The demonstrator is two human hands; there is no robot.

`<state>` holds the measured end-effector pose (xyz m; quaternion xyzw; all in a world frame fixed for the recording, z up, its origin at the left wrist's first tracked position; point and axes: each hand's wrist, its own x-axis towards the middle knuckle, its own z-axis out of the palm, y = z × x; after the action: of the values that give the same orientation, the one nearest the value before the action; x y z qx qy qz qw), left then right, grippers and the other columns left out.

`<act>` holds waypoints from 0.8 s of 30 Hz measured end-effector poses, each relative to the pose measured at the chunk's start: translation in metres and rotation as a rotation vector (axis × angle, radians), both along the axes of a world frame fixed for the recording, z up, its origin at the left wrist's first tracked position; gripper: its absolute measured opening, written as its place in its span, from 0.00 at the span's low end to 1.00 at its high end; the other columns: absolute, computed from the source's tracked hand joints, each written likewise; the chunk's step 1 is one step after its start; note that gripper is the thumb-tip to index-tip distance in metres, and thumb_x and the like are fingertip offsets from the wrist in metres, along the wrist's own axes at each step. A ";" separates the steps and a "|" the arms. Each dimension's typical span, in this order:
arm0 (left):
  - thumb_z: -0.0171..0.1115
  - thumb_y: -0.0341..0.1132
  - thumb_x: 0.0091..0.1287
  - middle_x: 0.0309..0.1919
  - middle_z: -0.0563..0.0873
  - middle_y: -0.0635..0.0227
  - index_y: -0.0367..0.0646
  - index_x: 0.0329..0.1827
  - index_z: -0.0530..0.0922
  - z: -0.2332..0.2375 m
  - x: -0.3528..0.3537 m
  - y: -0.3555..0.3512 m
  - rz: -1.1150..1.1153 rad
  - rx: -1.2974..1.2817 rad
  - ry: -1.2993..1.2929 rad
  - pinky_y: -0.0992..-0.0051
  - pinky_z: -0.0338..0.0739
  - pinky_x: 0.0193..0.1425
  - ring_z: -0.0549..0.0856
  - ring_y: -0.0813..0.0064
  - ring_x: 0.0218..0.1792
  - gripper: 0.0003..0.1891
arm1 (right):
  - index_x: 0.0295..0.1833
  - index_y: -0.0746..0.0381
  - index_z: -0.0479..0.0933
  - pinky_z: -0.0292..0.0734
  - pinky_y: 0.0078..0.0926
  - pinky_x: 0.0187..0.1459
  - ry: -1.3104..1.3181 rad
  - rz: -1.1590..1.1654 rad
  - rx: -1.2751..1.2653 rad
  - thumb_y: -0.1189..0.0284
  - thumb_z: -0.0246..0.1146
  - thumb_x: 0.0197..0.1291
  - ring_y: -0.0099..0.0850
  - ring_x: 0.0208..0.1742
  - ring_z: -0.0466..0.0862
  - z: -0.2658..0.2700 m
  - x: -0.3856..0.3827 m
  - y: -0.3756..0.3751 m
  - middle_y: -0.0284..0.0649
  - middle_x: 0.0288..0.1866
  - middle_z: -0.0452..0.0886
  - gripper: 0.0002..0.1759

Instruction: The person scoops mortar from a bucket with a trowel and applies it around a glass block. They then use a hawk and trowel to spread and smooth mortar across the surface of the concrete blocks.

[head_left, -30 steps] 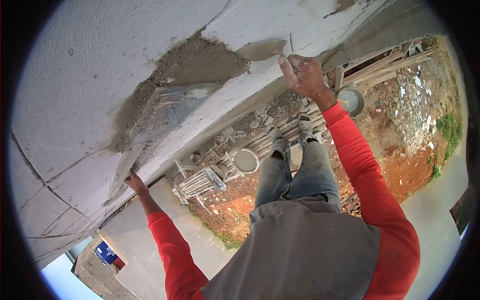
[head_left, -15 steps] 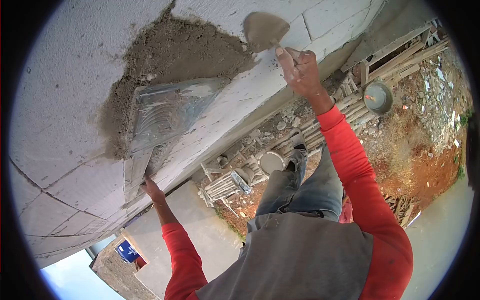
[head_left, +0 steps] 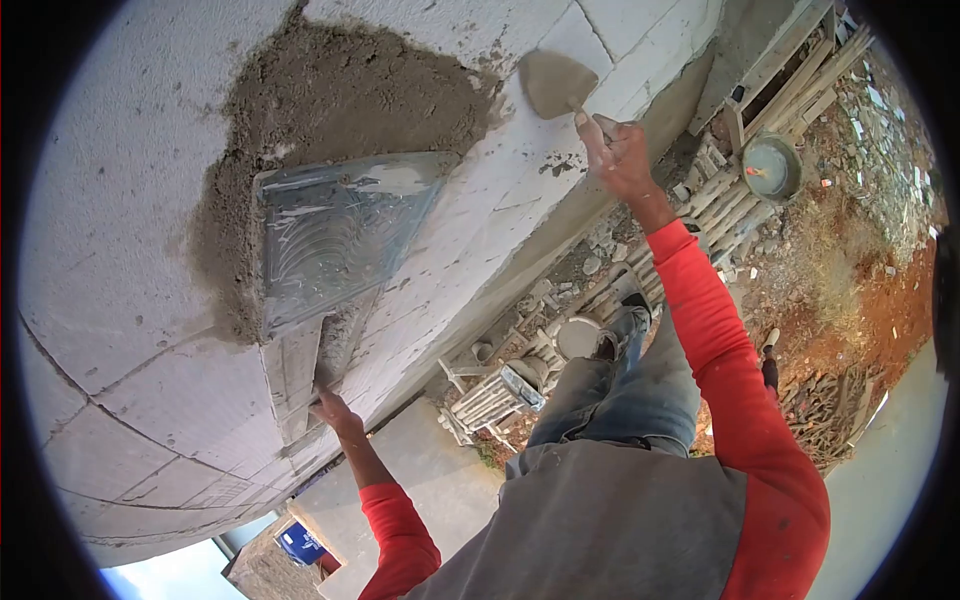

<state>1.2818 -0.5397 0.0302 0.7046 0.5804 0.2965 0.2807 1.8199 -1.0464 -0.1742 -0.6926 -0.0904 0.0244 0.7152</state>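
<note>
My right hand (head_left: 622, 160) is closed round the handle of a trowel (head_left: 558, 84), its broad blade flat towards the pale block wall (head_left: 130, 260). A rough patch of wet grey mortar (head_left: 350, 95) covers part of the wall, left of the blade. Below the patch is a mortar board (head_left: 345, 235), a smeared grey sheet with a wooden strip (head_left: 292, 375) at its lower end. At that strip my left hand (head_left: 338, 412) grips the board's edge; some of its fingers are hidden behind it.
Far below, my feet stand on a platform of poles (head_left: 720, 215). Buckets (head_left: 578, 338) stand on it, and another bucket (head_left: 770, 168) is farther right. Rubble and red soil (head_left: 850, 330) lie beyond. A blue box (head_left: 300, 543) shows at lower left.
My right hand and the trowel have shifted right and down, farther from the mortar patch. My left hand has moved slightly right and down in view. The whole view has also shifted.
</note>
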 end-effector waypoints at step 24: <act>0.59 0.34 0.81 0.52 0.82 0.58 0.22 0.73 0.74 0.006 -0.002 -0.014 -0.066 0.254 0.235 0.66 0.76 0.51 0.78 0.67 0.45 0.25 | 0.30 0.64 0.81 0.77 0.46 0.29 -0.048 -0.225 0.001 0.63 0.64 0.75 0.54 0.21 0.79 0.006 -0.057 0.044 0.51 0.19 0.76 0.20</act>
<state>1.2800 -0.5534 0.0366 0.7829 0.5436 0.2737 0.1291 1.7630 -1.0020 -0.1684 -0.6983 -0.0291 -0.0729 0.7115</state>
